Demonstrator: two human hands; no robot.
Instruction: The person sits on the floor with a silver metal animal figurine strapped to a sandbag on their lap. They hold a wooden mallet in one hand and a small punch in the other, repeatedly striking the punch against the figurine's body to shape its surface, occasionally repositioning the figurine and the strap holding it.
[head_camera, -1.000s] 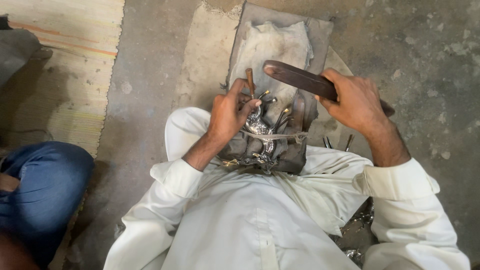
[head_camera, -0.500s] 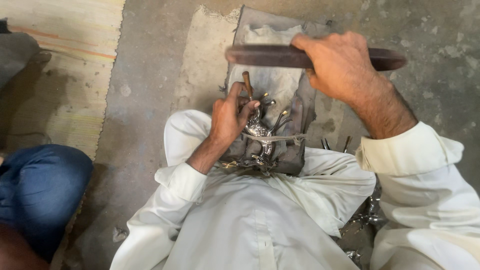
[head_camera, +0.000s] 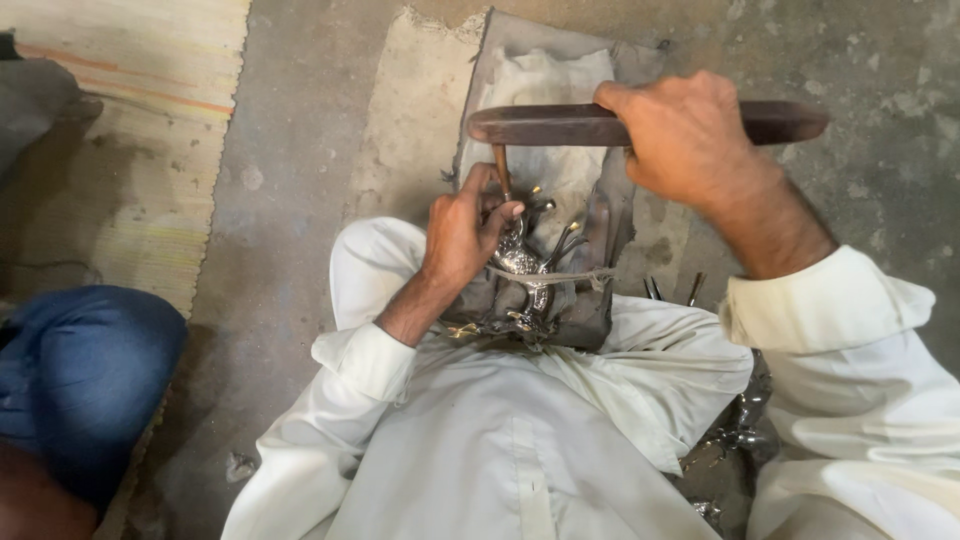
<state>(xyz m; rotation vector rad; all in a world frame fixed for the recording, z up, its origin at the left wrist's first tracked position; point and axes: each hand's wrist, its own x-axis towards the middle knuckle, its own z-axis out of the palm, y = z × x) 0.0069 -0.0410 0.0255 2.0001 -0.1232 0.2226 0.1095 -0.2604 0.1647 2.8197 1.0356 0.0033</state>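
Here my right hand (head_camera: 685, 140) is clamped around a dark wooden bat (head_camera: 560, 125), held level above the work. My left hand (head_camera: 465, 225) pinches a thin punch (head_camera: 501, 170) upright against a shiny metal figure (head_camera: 520, 262), which is tied by cord to a dark pad (head_camera: 590, 300) on my lap, over the grey cloth (head_camera: 560, 75) on the floor.

Metal figure (head_camera: 522, 262) on lap under left hand (head_camera: 462, 232), wooden bat (head_camera: 560, 124) above in right hand (head_camera: 685, 140), mat (head_camera: 110, 110) far left

A floor-level craft workshop: bare concrete floor (head_camera: 300, 180), woven mat (head_camera: 120, 110), metal pieces (head_camera: 735, 435) (shiny, scattered) beside the worker.
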